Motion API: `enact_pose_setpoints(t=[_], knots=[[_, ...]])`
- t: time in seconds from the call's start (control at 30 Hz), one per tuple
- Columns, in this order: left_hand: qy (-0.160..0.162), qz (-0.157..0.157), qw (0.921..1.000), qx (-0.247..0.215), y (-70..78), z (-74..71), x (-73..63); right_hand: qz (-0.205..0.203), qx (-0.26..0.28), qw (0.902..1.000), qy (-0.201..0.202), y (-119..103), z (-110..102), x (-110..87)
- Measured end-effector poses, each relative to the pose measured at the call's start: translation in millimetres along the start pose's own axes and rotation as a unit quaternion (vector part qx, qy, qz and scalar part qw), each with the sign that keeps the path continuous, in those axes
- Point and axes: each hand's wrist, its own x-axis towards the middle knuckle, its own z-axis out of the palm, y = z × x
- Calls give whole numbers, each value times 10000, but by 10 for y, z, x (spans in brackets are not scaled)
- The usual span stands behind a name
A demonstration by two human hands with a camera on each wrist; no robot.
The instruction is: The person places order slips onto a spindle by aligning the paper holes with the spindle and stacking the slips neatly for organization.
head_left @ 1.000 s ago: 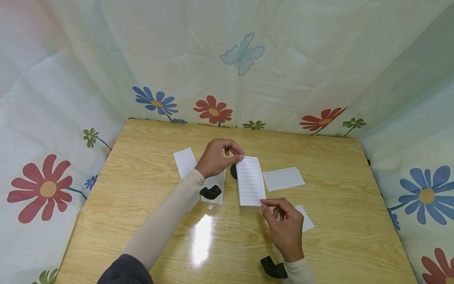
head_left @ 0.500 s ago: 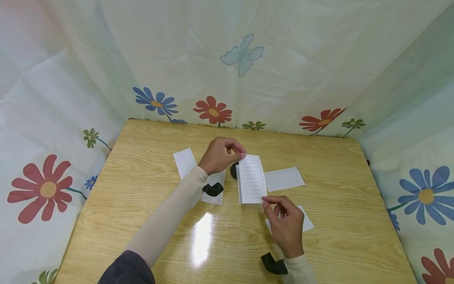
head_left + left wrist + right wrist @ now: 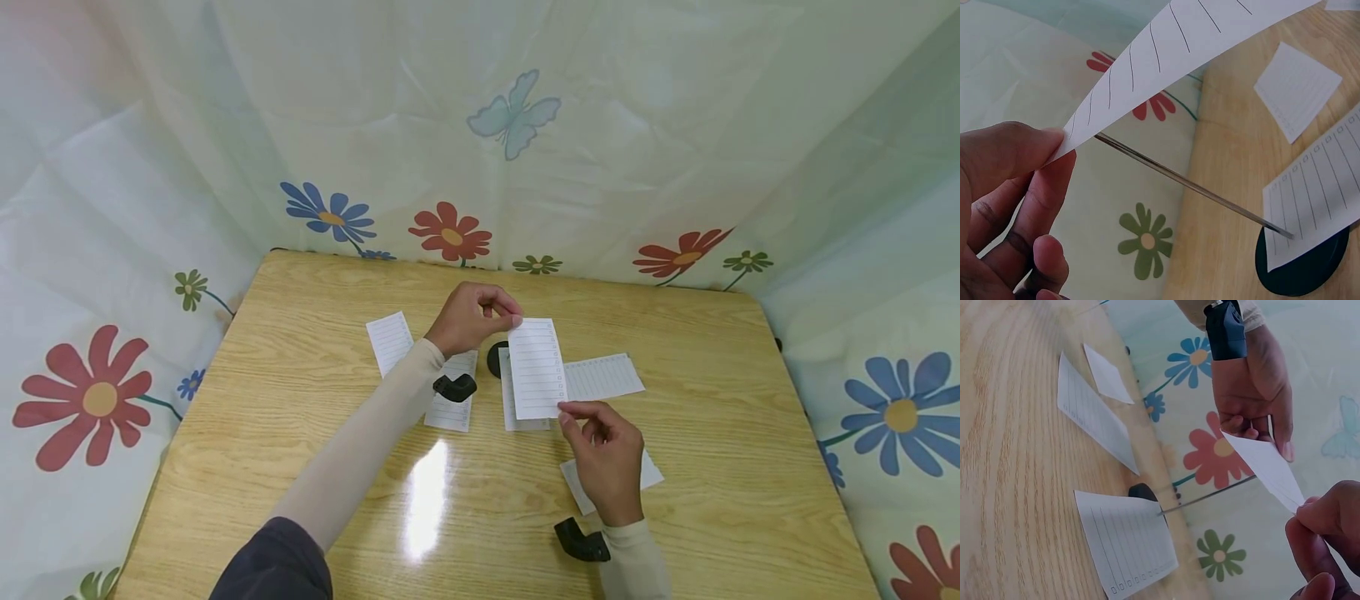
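Between both hands a lined paper slip with checkboxes [image 3: 537,371] is held above the table. My left hand [image 3: 472,319] pinches its far left corner between thumb and fingers. The near right corner is pinched by my right hand [image 3: 606,458]. Under it stands a paper spike, whose round black base [image 3: 1300,275] and thin metal rod [image 3: 1191,181] show in the left wrist view. Another lined slip [image 3: 1125,537] lies low on the spike, pierced by the rod near one end. The rod rises to the held slip; whether it passes through that slip I cannot tell.
Further lined slips lie on the wooden table [image 3: 300,450]: two left of the spike [image 3: 390,342], one to its right [image 3: 603,377], and one partly beneath my right hand [image 3: 577,487]. A flowered curtain [image 3: 600,192] surrounds the table's back and sides.
Both hands have raised the held slip and shifted it slightly right and away. More of the lower slip on the spike now shows. The other slips have stayed put.
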Motion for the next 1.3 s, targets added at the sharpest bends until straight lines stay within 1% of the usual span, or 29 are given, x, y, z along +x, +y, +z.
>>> enact_pose_setpoints(t=[0.17, 0.3, 0.73, 1.03, 1.3], knots=[[-54, -83, 9999, -31, -38, 7, 42, 124, -31, 9999, -27, 28, 11, 29], [-77, -132, 9998, -102, -46, 16, 63, 218, 70, 9997, -40, 46, 14, 45], [-86, -154, 9992, -349, -81, 36, 90, 445, 179, 9988, 39, 90, 47, 72], [-61, -120, 9997, -193, -80, 43, 81, 367, 224, 9991, 28, 130, 69, 62], [-36, -47, 9999, -113, -57, 38, 78, 505, 55, 9987, 51, 148, 89, 67]])
